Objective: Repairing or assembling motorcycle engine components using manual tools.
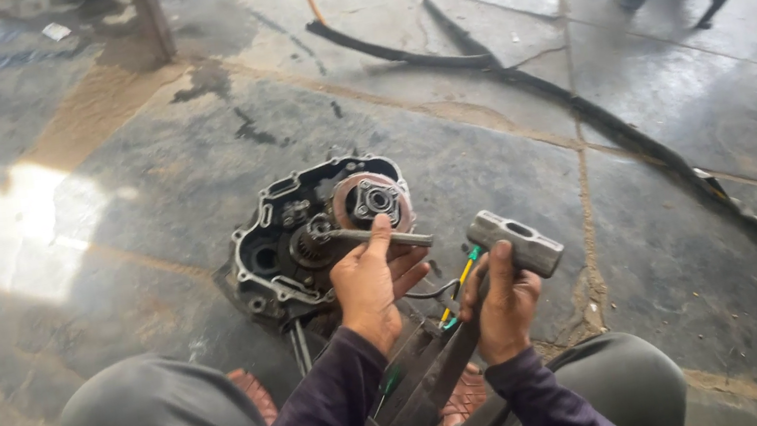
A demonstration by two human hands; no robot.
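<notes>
- Head view: the person squats on a stained concrete floor (96,217); an open engine case (303,245) lies just ahead of both hands, its gears and round clutch hub (375,201) exposed.
- Left hand (371,280) is clamped around a steel rod (382,235), thumb on top; the rod's far tip rests against the small gear (308,246) left of the hub.
- Right hand (506,302) is closed on the handle of a hammer (515,242); the head hangs raised, just right of the rod's near end, not touching it.
- Coloured wires (457,292) trail between the two hands.
- Judged step: rod set as a drift, blow about to fall. The strike calls for a square hit on the rod's end while the left hand keeps the tip seated.
- A black hose (519,79) lies well beyond the hands.
</notes>
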